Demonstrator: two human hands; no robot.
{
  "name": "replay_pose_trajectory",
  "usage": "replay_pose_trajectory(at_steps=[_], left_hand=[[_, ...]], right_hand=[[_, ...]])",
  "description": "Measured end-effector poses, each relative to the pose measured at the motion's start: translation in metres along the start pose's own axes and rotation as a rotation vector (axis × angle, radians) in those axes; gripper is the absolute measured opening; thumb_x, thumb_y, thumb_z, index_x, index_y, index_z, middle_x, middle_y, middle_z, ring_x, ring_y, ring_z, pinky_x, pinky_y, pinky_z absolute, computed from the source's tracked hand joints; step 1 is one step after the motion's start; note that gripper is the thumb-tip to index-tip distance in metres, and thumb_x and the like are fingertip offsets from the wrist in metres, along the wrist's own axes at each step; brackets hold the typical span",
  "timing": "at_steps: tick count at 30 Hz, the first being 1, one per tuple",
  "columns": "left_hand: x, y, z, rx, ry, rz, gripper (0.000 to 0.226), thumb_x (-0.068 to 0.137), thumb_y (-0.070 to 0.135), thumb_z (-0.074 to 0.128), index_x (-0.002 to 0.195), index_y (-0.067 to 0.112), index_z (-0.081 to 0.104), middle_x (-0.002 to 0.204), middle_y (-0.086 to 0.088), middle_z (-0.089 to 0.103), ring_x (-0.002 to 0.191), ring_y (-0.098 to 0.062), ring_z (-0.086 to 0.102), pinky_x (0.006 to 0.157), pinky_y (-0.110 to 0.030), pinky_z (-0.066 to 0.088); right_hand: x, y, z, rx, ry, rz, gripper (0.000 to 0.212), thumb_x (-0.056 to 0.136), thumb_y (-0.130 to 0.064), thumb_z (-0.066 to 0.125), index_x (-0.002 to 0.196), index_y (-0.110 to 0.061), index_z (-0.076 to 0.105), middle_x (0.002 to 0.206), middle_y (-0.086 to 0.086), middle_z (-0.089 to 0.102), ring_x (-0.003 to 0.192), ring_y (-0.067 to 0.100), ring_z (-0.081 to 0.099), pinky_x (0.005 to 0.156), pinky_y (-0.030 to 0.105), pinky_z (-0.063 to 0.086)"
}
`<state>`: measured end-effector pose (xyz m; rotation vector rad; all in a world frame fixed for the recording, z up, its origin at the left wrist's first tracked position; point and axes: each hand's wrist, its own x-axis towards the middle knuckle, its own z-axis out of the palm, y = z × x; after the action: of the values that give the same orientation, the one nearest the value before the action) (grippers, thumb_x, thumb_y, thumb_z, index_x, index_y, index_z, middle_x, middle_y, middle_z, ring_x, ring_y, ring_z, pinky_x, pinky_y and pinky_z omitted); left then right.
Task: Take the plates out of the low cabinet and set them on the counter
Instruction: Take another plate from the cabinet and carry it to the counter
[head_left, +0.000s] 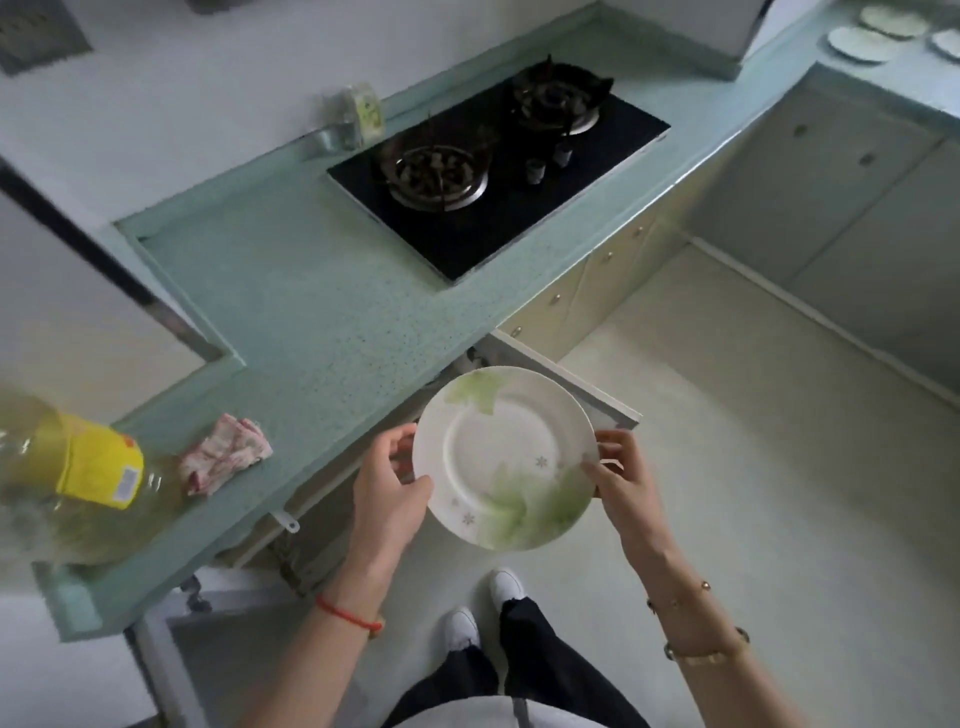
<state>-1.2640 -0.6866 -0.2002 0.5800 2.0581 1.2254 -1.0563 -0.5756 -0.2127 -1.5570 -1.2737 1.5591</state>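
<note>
A white plate with green leaf prints (501, 457) is held level in the air, just in front of the pale green counter (291, 312). My left hand (392, 486) grips its left rim, thumb on top. My right hand (621, 475) pinches its right rim. Below the counter edge the low cabinet (332, 525) stands open, its white door (566, 382) swung out behind the plate. Its inside is mostly hidden. Three more plates (857, 44) lie on the far counter at the top right.
A black two-burner gas hob (498, 176) is set into the counter. A pink cloth (223, 460) and a large oil bottle with a yellow label (78, 473) lie at the left end. A small jar (358, 114) stands by the wall. My feet (483, 608) are on pale floor.
</note>
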Motion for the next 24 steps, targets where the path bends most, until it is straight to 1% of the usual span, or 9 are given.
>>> replay_pose_trajectory(at_steps=[3,9,14,17,18,20,21,22,24], left_hand=[[0.000,0.017,0.020,0.026,-0.131,0.026,0.060,0.074,-0.013,0.058,0.123,0.020,0.058,0.113,0.010,0.065,0.098,0.004,0.062,0.071,-0.008,0.048],[-0.002,0.055,0.078,0.049,-0.341,0.067,0.058,0.074,-0.014,0.059,0.121,0.020,0.057,0.113,0.004,0.066,0.101,-0.006,0.063,0.083,-0.024,0.052],[-0.003,0.086,0.139,0.082,-0.438,0.127,0.056,0.075,-0.014,0.059,0.123,0.015,0.059,0.114,-0.001,0.067,0.100,-0.009,0.063,0.085,-0.029,0.055],[-0.002,0.106,0.183,0.051,-0.498,0.128,0.057,0.076,-0.015,0.057,0.126,0.011,0.057,0.117,-0.007,0.066,0.103,-0.016,0.063,0.085,-0.036,0.058],[-0.001,0.113,0.198,0.042,-0.512,0.133,0.057,0.076,-0.015,0.057,0.127,0.011,0.057,0.117,-0.007,0.066,0.105,-0.017,0.063,0.084,-0.032,0.057],[-0.001,0.129,0.227,0.035,-0.524,0.154,0.056,0.076,-0.013,0.058,0.124,0.016,0.059,0.114,-0.002,0.067,0.103,-0.013,0.064,0.074,-0.018,0.054],[-0.001,0.137,0.241,0.032,-0.525,0.159,0.056,0.076,-0.012,0.058,0.122,0.019,0.060,0.113,0.001,0.067,0.102,-0.010,0.064,0.069,-0.014,0.053],[-0.002,0.144,0.256,0.024,-0.524,0.159,0.056,0.075,-0.011,0.058,0.120,0.022,0.060,0.112,0.002,0.068,0.101,-0.009,0.064,0.068,-0.013,0.052],[-0.002,0.159,0.286,0.008,-0.523,0.169,0.056,0.074,-0.010,0.058,0.117,0.026,0.061,0.112,0.004,0.068,0.102,-0.010,0.065,0.074,-0.020,0.053]], right_hand=[[-0.015,-0.001,-0.028,0.070,0.130,0.002,0.024,0.087,0.006,0.054,0.106,-0.006,0.059,0.101,0.011,0.060,0.086,0.024,0.055,0.074,0.042,0.047],[-0.025,0.002,-0.088,0.144,0.340,0.002,0.023,0.087,0.003,0.057,0.105,-0.012,0.062,0.106,0.013,0.062,0.087,0.025,0.057,0.074,0.042,0.049],[-0.015,0.002,-0.138,0.187,0.459,-0.005,0.022,0.087,0.002,0.057,0.100,-0.016,0.061,0.102,0.007,0.063,0.087,0.024,0.057,0.074,0.043,0.051],[0.001,-0.003,-0.174,0.205,0.510,-0.014,0.023,0.086,0.002,0.057,0.097,-0.019,0.061,0.099,0.006,0.063,0.085,0.023,0.057,0.073,0.041,0.050],[0.007,-0.006,-0.187,0.209,0.521,-0.021,0.024,0.086,0.002,0.057,0.096,-0.020,0.060,0.097,0.005,0.063,0.084,0.023,0.057,0.072,0.040,0.050],[0.022,-0.014,-0.215,0.212,0.534,-0.037,0.024,0.086,0.001,0.057,0.095,-0.021,0.060,0.094,0.003,0.062,0.083,0.023,0.057,0.071,0.039,0.049],[0.029,-0.019,-0.228,0.210,0.535,-0.043,0.024,0.086,0.001,0.057,0.095,-0.021,0.060,0.092,0.003,0.062,0.083,0.023,0.057,0.070,0.039,0.049],[0.037,-0.023,-0.243,0.211,0.533,-0.051,0.023,0.086,0.000,0.058,0.095,-0.021,0.060,0.091,0.002,0.062,0.083,0.023,0.057,0.069,0.038,0.049],[0.053,-0.032,-0.272,0.214,0.530,-0.076,0.023,0.086,0.000,0.057,0.096,-0.020,0.060,0.091,0.001,0.062,0.081,0.022,0.056,0.067,0.034,0.048]])
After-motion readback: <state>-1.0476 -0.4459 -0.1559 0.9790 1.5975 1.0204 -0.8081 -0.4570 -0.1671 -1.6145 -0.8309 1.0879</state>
